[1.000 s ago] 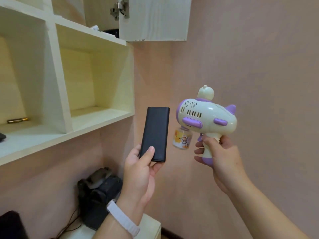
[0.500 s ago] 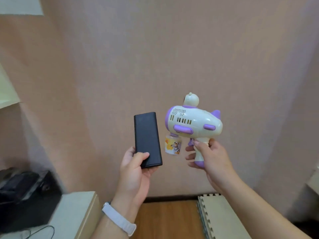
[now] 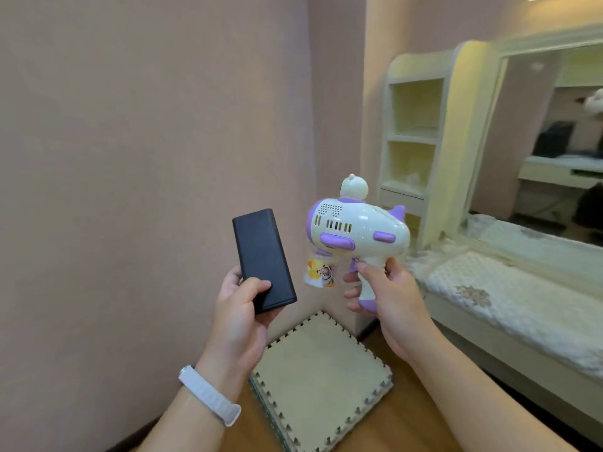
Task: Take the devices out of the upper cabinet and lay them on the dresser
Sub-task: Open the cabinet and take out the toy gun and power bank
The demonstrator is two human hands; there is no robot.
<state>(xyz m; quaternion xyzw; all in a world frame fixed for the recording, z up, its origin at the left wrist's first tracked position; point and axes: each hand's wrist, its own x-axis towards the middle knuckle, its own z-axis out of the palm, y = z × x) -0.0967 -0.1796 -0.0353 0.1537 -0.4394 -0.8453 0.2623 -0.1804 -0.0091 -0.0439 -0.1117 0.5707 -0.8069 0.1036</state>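
The left hand (image 3: 238,308) is gripping a black power bank (image 3: 262,259), the right hand (image 3: 388,295) a toy bubble gun (image 3: 355,223); both are awaiting laying on what is probably the dresser (image 3: 509,288).

Soft, even indoor light fills the room, with a bright patch above the mirror (image 3: 551,138). Shadows stay faint. Edges bow from the wide lens; the mirror looks slightly blurred.
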